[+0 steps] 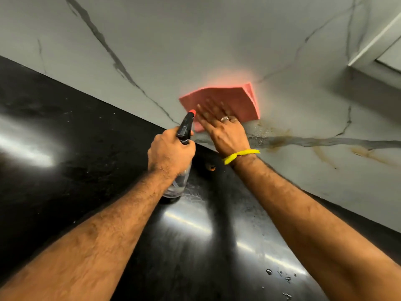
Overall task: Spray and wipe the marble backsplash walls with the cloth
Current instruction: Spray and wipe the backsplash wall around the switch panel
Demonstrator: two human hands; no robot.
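Note:
A folded pink cloth (234, 101) lies flat against the grey-veined marble backsplash (195, 40), low on the wall near the counter. My right hand (221, 129) presses on it with straight, spread fingers; a ring and a yellow wrist string show. My left hand (170, 153) grips a clear spray bottle (180, 183) around its neck. The bottle's black head and red nozzle (186, 124) point at the wall just left of the cloth. Wet spray droplets and brownish streaks mark the marble right of the cloth.
A glossy black countertop (76, 148) runs below the wall, with light glare and some water drops (280, 276) near the front right. A white window frame or ledge (377, 46) juts out at the upper right.

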